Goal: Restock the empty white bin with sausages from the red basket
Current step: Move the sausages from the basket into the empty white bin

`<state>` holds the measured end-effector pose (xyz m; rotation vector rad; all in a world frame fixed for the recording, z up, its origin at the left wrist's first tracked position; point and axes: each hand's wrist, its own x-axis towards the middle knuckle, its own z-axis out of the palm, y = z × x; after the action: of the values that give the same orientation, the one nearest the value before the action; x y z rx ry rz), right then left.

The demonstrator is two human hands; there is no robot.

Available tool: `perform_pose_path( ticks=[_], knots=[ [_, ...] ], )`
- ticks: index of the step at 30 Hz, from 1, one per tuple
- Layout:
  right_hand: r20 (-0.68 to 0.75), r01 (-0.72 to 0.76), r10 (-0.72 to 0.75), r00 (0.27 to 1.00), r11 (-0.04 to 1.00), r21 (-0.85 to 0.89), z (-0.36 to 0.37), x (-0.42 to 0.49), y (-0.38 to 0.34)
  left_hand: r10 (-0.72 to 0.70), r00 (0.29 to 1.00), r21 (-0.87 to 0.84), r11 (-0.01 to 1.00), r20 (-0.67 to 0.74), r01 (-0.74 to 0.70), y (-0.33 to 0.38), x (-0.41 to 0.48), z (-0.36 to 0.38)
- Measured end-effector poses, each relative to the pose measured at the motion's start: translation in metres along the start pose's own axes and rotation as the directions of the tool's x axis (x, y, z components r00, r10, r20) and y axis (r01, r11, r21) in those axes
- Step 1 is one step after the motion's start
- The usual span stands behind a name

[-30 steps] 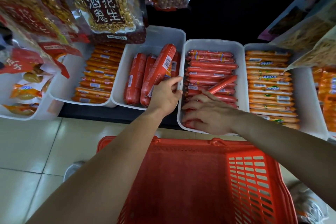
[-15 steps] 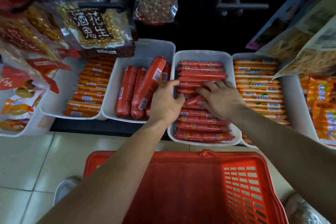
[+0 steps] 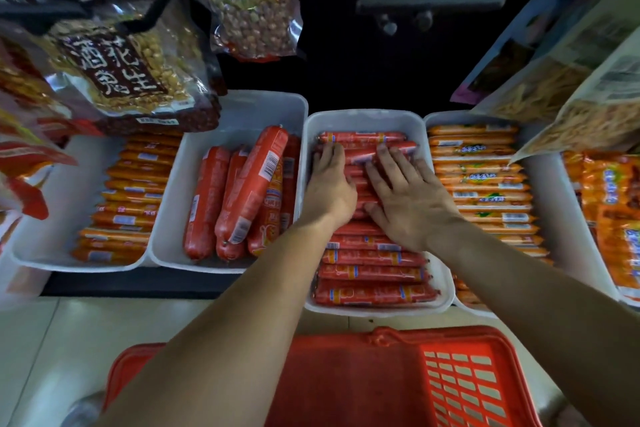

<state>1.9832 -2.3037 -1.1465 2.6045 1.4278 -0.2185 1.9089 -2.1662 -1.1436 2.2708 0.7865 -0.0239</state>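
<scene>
Sausages (image 3: 374,293): glossy red tubes filling white bin (image 3: 363,116); left hand (image 3: 330,187), right hand (image 3: 408,198) pressing.

sausages (image 3: 374,293) in bin (image 3: 363,116) | left hand (image 3: 330,189), right hand (image 3: 408,204) on sausages | basket (image 3: 346,385) before bin

Dark shelf (image 3: 138,282), low, front edge just above the tiled floor (image 3: 52,340). Four white bins sit directly on it in a row, rims side by side:
- left bin (image 3: 45,253): orange sausages
- second bin (image 3: 252,111): thick red sausages
- third bin (image 3: 363,116): thin red sausages, front end past the shelf edge
- fourth bin (image 3: 554,201): orange sausages

Red basket (image 3: 346,374) sits in front, over the floor; can't tell whether it rests on the tiles.
</scene>
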Motion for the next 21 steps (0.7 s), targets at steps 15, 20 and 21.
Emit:
perform_pose_path(
  ticks=[15, 20, 21],
  knots=[
    [0.035, 0.083, -0.082, 0.996, 0.996, -0.036, -0.011, 0.02, 0.017, 0.0, 0.999, -0.097, 0.995, -0.044, -0.005, -0.004, 0.0, 0.004],
    [0.013, 0.122, -0.124, 0.992, 0.988, 0.091, -0.016, 0.004, 0.019, 0.075, 0.997, -0.094, 0.993, -0.032, -0.077, -0.007, -0.026, -0.004],
    [0.014, 0.131, -0.132, 0.991, 0.989, 0.072, -0.016, -0.001, 0.017, 0.086, 0.996, -0.083, 0.993, -0.02, -0.087, -0.007, -0.033, -0.006]
  ],
)
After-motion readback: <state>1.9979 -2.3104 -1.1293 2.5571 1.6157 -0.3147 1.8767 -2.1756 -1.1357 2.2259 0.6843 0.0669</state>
